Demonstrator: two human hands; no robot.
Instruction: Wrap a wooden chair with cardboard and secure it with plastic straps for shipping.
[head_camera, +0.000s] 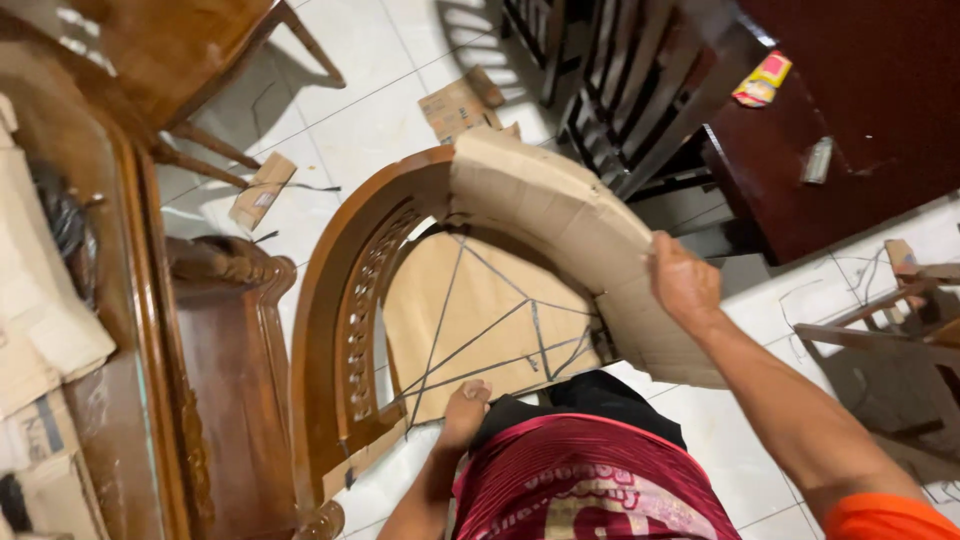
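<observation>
While right hand (683, 283) grips cardboard wrap (560, 215), left hand (466, 404) perhaps touching chair back (345, 300)

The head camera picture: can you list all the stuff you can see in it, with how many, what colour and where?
arched wooden chair back: one, brown, carved, centre, standing on the floor
cardboard wrap: one, tan, bent over the right side of the arch
cardboard sheet: one, tan, inside the arch, crossed by dark cords
cardboard scraps: a few, tan, on the white tiled floor
wooden chairs: several, brown, top left and top right
dark table: one, red-brown, top right
wrapper: one, yellow and pink, on the table
left hand: on the lower edge of the cardboard sheet
right hand: gripping the cardboard wrap
</observation>
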